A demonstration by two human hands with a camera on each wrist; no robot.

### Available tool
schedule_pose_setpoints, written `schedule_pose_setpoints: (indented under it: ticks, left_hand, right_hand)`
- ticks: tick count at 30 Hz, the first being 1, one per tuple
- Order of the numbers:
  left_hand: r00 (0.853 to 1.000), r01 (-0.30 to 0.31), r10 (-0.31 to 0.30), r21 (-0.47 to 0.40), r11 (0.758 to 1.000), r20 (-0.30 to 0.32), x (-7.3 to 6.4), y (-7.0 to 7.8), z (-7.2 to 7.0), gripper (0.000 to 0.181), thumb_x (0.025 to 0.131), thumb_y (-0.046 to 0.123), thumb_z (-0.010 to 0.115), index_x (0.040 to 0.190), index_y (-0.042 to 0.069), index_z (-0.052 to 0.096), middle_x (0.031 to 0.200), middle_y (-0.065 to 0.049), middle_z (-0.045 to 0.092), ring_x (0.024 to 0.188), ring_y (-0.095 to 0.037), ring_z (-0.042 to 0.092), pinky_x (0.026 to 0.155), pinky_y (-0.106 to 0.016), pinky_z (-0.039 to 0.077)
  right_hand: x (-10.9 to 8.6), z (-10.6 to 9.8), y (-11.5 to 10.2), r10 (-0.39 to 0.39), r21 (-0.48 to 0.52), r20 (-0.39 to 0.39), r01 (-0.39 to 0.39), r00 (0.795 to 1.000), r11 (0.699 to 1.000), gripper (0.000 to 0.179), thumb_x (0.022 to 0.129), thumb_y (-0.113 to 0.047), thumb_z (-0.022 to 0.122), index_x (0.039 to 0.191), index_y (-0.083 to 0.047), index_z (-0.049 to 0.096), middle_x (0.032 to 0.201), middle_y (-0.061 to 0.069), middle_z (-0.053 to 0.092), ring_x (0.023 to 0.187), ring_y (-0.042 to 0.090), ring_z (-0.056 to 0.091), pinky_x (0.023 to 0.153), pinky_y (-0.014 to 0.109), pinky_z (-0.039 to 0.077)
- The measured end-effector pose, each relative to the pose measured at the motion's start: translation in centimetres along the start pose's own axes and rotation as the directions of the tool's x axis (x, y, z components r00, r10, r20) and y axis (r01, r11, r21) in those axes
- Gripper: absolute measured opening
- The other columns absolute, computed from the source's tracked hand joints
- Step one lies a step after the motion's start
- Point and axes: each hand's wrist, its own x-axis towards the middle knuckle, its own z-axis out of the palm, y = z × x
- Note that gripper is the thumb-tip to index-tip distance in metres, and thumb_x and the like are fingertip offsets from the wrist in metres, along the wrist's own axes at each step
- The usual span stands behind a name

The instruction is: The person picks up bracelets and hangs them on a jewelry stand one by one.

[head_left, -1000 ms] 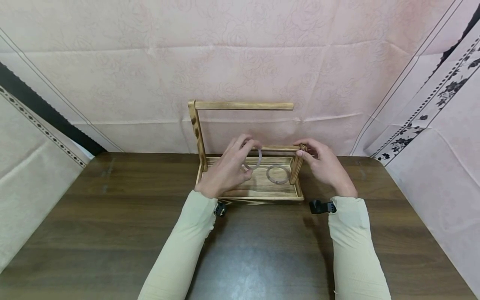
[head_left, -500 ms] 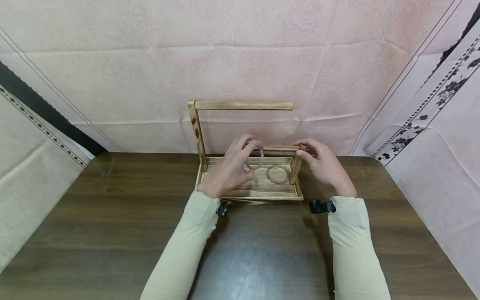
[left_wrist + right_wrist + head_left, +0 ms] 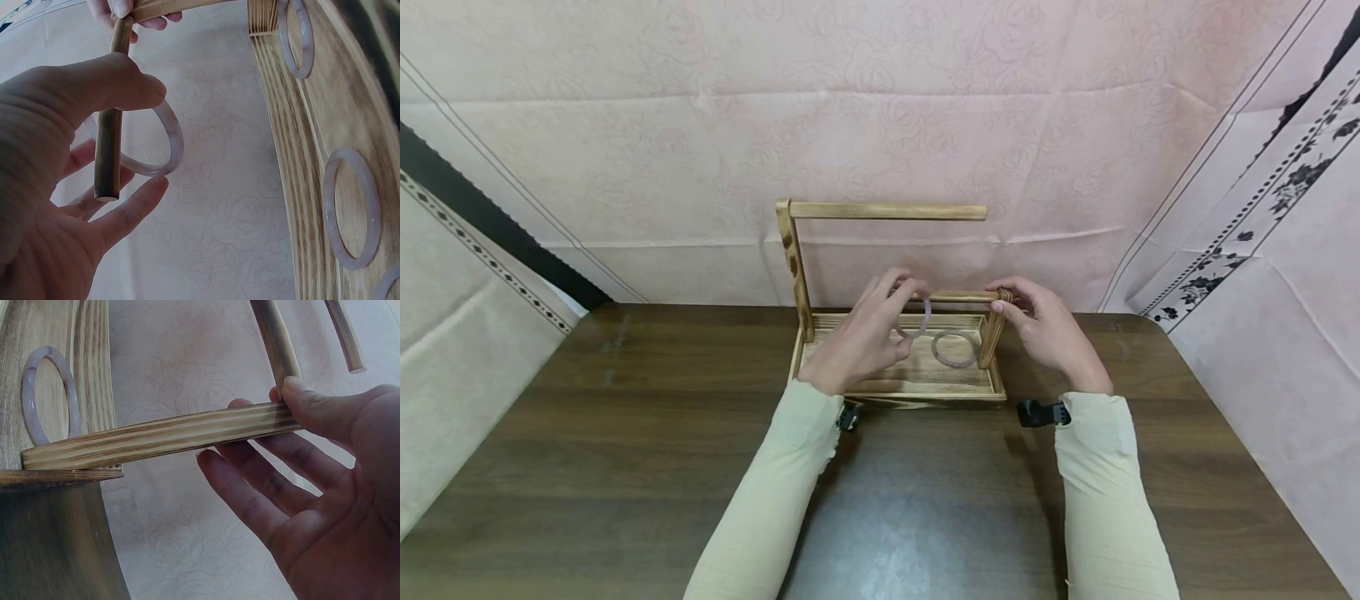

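My left hand (image 3: pixel 865 333) pinches a pale lilac bangle (image 3: pixel 177 140) between thumb and fingers, at the lower rod of a wooden stand. In the left wrist view the lower rod (image 3: pixel 109 156) crosses the bangle, which shows on both sides of it; the rod's free end points down past the ring. My right hand (image 3: pixel 1048 329) holds the top of the short post (image 3: pixel 169 434), where that rod joins it. The stand's tray (image 3: pixel 917 397) lies below. Inside the tray rests another bangle (image 3: pixel 936 350); in the left wrist view several such bangles (image 3: pixel 374 215) are there.
A tall post (image 3: pixel 795 267) rises at the tray's left, bearing an upper rod (image 3: pixel 887 212) that runs right to a free end. The stand is near the back of the brown wooden table (image 3: pixel 662 467). A pale patterned cloth (image 3: pixel 880 125) hangs behind.
My left hand has shifted slightly to the right along the lower rod, with the bangle in it. The right hand keeps its hold on the short post.
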Motion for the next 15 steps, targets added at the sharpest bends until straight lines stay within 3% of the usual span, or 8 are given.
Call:
schedule_pose_setpoints:
  ticks: [15]
  left_hand:
    - [1.0, 0.009, -0.009, -0.032, 0.999, 0.008, 0.69, 0.78, 0.5, 0.07, 0.076, -0.003, 0.08, 0.138, 0.015, 0.052, 0.144, -0.005, 0.046, 0.136, -0.023, 0.044, 0.111, -0.038, 0.049]
  right_hand:
    - [0.02, 0.05, 0.14, 0.002, -0.005, -0.001, -0.002, 1.0, 1.0, 0.03, 0.106, -0.022, 0.055, 0.133, -0.012, 0.062, 0.123, 0.014, 0.067, 0.116, 0.032, 0.063, 0.103, 0.05, 0.047]
